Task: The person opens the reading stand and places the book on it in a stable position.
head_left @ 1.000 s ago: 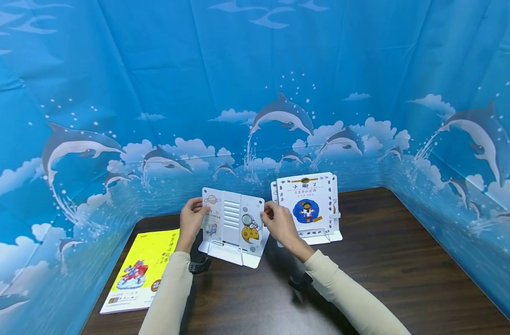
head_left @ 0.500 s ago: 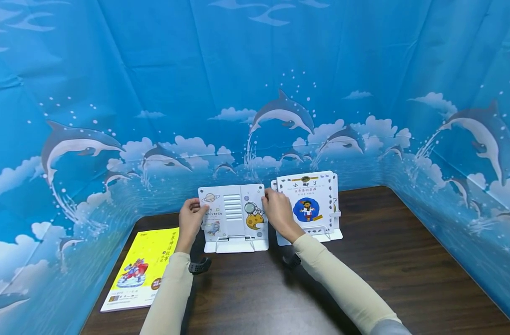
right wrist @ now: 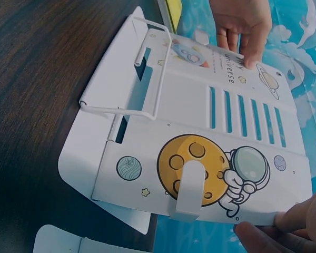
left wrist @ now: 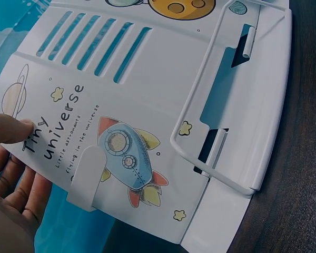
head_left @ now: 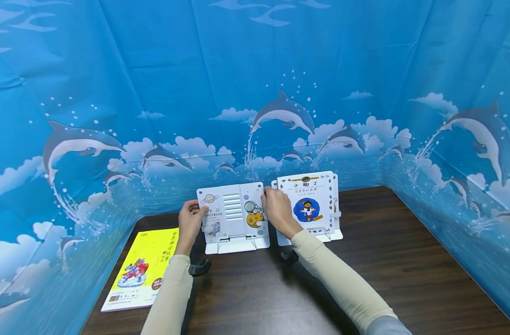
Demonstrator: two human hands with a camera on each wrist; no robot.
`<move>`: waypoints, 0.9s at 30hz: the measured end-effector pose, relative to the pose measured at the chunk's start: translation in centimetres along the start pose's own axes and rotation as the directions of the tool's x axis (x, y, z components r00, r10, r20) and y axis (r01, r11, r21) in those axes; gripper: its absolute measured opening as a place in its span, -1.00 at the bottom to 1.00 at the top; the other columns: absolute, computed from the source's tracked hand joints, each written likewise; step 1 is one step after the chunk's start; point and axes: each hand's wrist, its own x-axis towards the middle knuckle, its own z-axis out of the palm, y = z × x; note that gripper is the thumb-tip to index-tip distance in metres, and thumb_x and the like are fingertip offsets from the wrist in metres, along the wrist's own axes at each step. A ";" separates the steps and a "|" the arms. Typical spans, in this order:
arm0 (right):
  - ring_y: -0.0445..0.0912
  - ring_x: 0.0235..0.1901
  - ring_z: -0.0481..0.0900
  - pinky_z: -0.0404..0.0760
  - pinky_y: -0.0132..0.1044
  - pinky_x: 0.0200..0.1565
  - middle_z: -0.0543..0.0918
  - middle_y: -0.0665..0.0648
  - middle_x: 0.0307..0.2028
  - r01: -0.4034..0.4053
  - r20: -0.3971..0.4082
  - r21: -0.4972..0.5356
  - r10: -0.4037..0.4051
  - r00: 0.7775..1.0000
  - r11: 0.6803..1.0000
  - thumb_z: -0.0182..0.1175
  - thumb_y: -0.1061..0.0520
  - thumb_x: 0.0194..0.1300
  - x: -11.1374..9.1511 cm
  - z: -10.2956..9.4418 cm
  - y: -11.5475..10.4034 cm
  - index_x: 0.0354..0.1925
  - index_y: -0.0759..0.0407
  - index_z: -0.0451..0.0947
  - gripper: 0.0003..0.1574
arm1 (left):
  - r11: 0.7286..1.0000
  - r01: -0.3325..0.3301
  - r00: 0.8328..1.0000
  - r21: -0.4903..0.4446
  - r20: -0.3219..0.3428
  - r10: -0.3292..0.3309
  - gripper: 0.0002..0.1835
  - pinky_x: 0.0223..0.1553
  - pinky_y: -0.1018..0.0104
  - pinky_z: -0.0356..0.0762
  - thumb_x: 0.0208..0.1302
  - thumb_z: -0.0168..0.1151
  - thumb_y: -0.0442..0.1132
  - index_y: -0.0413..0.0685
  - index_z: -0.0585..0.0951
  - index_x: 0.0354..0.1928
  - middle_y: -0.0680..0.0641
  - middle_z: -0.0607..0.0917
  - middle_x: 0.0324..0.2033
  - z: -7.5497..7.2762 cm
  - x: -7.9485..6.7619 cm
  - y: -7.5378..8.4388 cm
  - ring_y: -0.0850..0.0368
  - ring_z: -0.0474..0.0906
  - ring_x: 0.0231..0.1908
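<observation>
A white metal book stand (head_left: 235,227) with slots, a planet, a rocket and an astronaut printed on it stands on the table, leaning back. My left hand (head_left: 189,227) pinches its left edge, thumb (left wrist: 13,128) in front and the other fingers behind. At the right edge, my right hand (head_left: 281,211) grips the plate; in the right wrist view its fingertips (right wrist: 284,221) meet the edge near the astronaut. A wire holder (left wrist: 187,110) lies across the stand's lower lip. Close on the right is a similar stand (head_left: 335,234) bearing a white picture book (head_left: 286,184).
A yellow book (head_left: 143,251) lies flat at the left side of the dark wooden table (head_left: 405,260). Blue dolphin-printed cloth (head_left: 255,60) hangs behind the table and along both sides.
The held stand has swung from tilted to nearly level, its base moving back onto the table. Over the last half second it has turned only slightly. Both hands keep their hold on it.
</observation>
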 end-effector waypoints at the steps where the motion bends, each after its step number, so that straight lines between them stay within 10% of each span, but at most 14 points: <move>1: -0.02 -0.40 0.79 0.70 -0.25 -0.44 0.84 0.24 -0.20 0.003 -0.003 0.000 -0.003 1.000 1.000 0.24 0.11 0.59 0.0 0.0 0.0 0.08 0.30 0.72 -0.69 | 1.000 0.000 1.000 0.000 -0.002 0.000 -0.46 0.25 -0.01 0.57 0.53 0.28 -0.22 -0.25 0.41 0.42 -0.29 0.57 0.23 0.0 0.0 0.0 -0.13 0.58 0.13; 27: 0.05 -0.31 0.82 0.75 -0.19 -0.36 0.81 0.32 0.00 0.006 0.033 0.052 -0.008 0.999 0.999 0.27 0.18 0.54 -0.5 -0.8 -0.2 0.21 0.37 0.65 -0.62 | 0.999 -0.046 0.999 0.028 -0.013 0.046 -0.51 0.23 -0.01 0.59 0.52 0.31 -0.22 -0.22 0.45 0.37 -0.27 0.61 0.20 -0.4 -0.2 -0.4 -0.13 0.61 0.13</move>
